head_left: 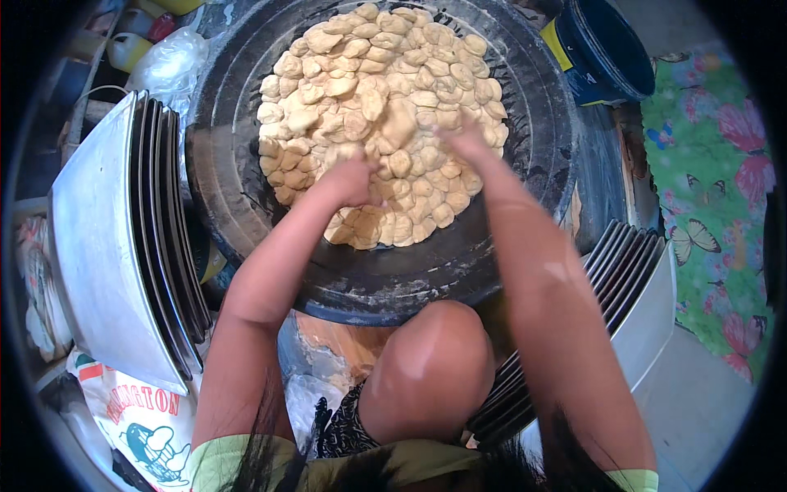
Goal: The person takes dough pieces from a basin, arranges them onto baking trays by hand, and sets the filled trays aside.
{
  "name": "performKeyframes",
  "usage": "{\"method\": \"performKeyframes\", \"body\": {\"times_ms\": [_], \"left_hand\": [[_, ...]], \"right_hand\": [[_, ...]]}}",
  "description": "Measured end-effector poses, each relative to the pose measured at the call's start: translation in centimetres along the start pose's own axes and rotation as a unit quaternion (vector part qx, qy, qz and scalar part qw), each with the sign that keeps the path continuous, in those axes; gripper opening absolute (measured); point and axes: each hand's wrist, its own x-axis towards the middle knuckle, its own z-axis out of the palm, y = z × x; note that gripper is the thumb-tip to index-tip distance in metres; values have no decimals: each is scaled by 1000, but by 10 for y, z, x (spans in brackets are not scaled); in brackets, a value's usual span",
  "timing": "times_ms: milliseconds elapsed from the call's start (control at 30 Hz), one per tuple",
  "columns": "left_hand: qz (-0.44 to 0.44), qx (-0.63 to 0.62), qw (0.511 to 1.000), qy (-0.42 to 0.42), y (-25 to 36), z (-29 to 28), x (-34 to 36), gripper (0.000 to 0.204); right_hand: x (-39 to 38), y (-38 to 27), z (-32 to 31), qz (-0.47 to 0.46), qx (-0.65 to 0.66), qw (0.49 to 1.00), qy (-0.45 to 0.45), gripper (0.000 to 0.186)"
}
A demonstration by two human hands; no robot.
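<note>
A large heap of pale, rounded dough pieces (422, 193) lies in a wide black round tub (385, 283). My left hand (352, 180) reaches into the near left part of the heap. Its fingers are bent, with a gap between them, and touch or nearly touch the dough; I make out nothing held in them. My right hand (465, 141) is over the right side of the heap, its fingers smeared by motion. Between the hands, one larger dough piece (399, 121) looks blurred, and whether it touches a hand is unclear.
Metal trays (94, 238) stand stacked on edge at left, and more trays (643, 303) stand at right by my arm. A dark blue bucket (607, 53) is at the far right, near a butterfly-patterned sheet (713, 189). A printed white sack (139, 418) lies lower left. My knee (430, 369) is before the tub.
</note>
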Motion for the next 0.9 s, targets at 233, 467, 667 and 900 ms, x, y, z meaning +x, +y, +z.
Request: {"method": "performKeyframes", "body": {"times_ms": [233, 467, 667, 900], "left_hand": [[-227, -184, 942, 167, -90, -5, 37, 82], [-6, -139, 962, -233, 22, 33, -13, 105], [-136, -206, 968, -32, -55, 23, 14, 46], [-230, -248, 936, 96, -62, 34, 39, 106]], "right_hand": [[-60, -28, 68, 11, -75, 879, -471, 41], [6, -27, 47, -76, -23, 994, 68, 57], [-60, -58, 79, -120, -297, 844, -431, 58], [-24, 67, 76, 66, -139, 987, -56, 64]]}}
